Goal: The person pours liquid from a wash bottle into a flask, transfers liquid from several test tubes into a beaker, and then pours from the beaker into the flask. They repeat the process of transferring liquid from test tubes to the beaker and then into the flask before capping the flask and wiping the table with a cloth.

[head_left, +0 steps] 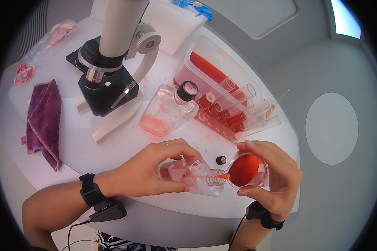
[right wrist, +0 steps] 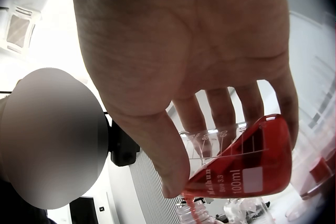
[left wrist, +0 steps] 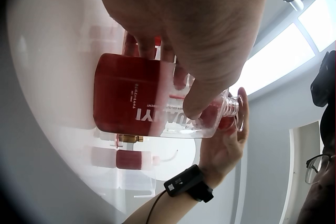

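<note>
My left hand (head_left: 153, 167) grips a clear flat-sided bottle (left wrist: 126, 95) around its body, its open threaded neck pointing right. Red liquid fills the base end of this bottle in the left wrist view. Between thumb and fingers, my right hand (head_left: 280, 175) holds a clear 100 ml glass beaker (right wrist: 244, 174), tipped toward the bottle's neck. Red liquid lies along the beaker's lower side, and a thin stream (head_left: 223, 176) runs from its lip into the bottle mouth. Just beyond the neck, a small black cap (head_left: 221, 160) lies on the table.
Behind the hands stands a larger clear bottle (head_left: 167, 111) with a black cap. To its right are a rack of test tubes (head_left: 226, 115) holding red liquid and a plastic tub (head_left: 184, 62). A microscope (head_left: 109, 79) and a purple cloth (head_left: 46, 121) occupy the left side.
</note>
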`<state>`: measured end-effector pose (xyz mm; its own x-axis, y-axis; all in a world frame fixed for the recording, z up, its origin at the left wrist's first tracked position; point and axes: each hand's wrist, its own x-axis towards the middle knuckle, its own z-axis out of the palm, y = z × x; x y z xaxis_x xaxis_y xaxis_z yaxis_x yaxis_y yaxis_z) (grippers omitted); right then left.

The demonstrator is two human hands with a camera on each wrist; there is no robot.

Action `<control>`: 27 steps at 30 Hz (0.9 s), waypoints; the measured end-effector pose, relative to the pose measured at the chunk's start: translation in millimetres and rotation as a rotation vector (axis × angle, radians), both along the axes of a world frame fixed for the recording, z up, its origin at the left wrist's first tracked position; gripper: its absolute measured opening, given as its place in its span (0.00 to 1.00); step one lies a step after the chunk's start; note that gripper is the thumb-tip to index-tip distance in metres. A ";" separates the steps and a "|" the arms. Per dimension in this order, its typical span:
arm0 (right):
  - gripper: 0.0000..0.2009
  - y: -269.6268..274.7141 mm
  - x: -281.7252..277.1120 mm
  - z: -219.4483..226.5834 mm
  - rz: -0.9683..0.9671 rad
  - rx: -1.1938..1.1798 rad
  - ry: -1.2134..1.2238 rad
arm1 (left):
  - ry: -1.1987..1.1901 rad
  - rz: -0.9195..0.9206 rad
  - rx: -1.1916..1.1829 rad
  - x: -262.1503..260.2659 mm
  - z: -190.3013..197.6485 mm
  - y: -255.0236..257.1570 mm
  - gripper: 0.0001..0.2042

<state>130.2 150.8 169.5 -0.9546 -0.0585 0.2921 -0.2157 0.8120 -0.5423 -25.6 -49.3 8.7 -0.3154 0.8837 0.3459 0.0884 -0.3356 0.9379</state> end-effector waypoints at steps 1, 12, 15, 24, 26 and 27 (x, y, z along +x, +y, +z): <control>0.37 -0.2 0.1 0.1 0.002 0.009 0.006 | -0.003 -0.001 -0.003 0.0 0.2 -0.1 0.26; 0.38 -1.2 4.7 3.0 -0.026 0.061 -0.007 | -0.009 -0.008 -0.017 -0.2 0.0 -0.2 0.26; 0.40 0.2 5.6 2.9 -0.030 0.082 -0.020 | -0.021 -0.005 -0.007 0.0 -0.2 -0.1 0.26; 0.37 -8.5 2.8 3.8 -0.036 0.100 0.027 | 0.026 0.015 -0.011 -0.3 2.2 -1.1 0.27; 0.37 -8.7 3.0 3.8 -0.039 0.105 0.026 | 0.004 0.013 -0.012 -0.1 1.6 -0.9 0.27; 0.37 -8.4 3.1 3.3 -0.035 0.112 0.033 | 0.003 0.014 -0.012 0.1 1.3 -0.8 0.27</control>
<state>133.2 142.4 172.8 -0.9465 -0.0592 0.3171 -0.2024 0.8745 -0.4408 -25.5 -50.1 10.0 -0.3269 0.8832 0.3363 0.0962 -0.3229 0.9415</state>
